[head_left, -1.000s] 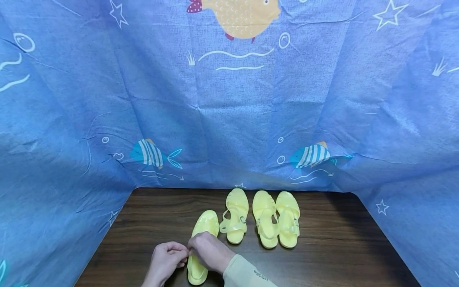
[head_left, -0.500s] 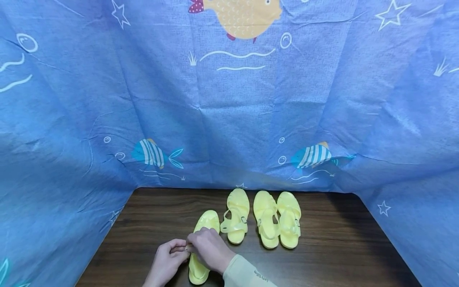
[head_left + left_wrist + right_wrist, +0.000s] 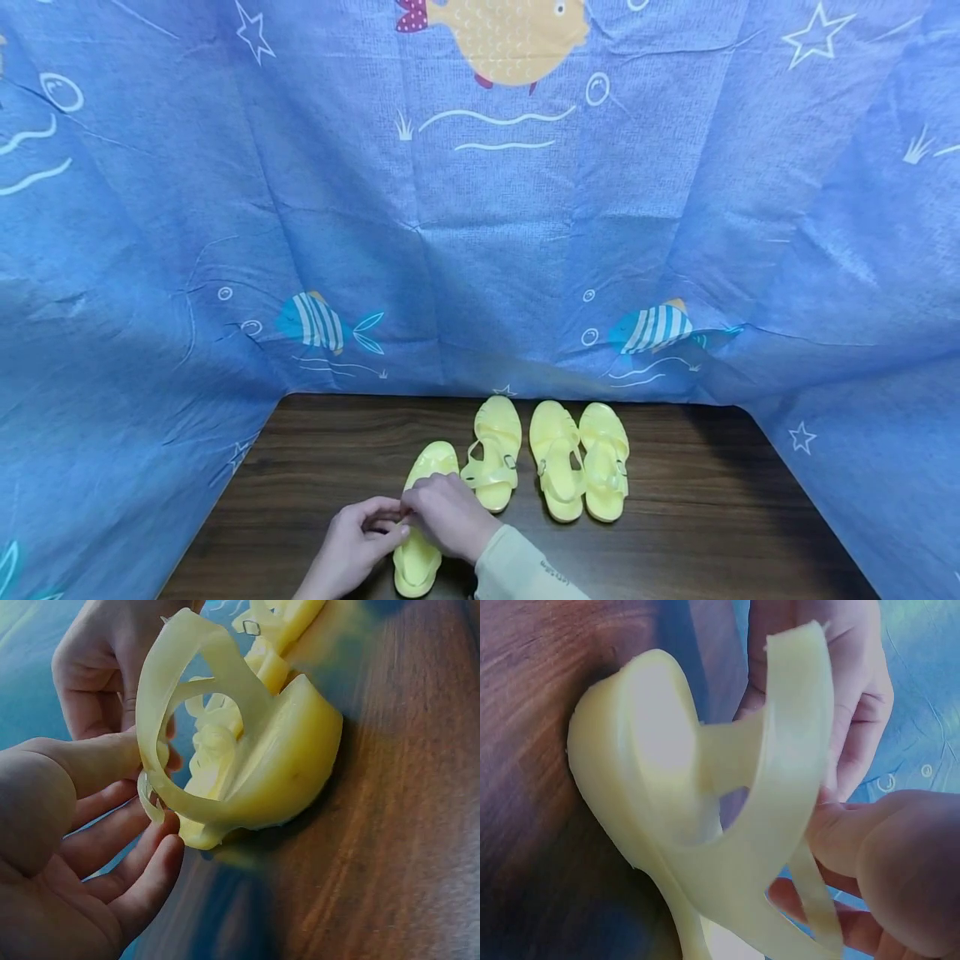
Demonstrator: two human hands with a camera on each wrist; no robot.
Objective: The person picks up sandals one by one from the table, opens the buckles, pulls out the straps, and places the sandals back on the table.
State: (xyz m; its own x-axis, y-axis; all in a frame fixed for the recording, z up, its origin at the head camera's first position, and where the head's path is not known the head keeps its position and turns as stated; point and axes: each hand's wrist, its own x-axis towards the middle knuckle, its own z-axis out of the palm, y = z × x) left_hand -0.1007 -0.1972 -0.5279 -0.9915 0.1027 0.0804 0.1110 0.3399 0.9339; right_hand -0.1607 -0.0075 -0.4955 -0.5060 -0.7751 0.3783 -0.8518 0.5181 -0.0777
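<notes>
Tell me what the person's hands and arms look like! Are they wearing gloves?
No gloves: the left hand and right hand are both bare. The right arm wears a pale cream sleeve with small dark lettering, too tiny to read. No sleeve shows on the left.

Four sandals (image 3: pixel 435 461), one table (image 3: pixel 697 500)

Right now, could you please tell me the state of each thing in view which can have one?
Front yellow jelly sandal: sole down, straps raised, fastening unclear.
Left grip: on that sandal's strap.
Right grip: on that strap too.
Middle yellow jelly sandal, inner right sandal, rightmost sandal: sole down; fastening too small to tell.
Blue fish-print curtain: hanging, creased.
</notes>
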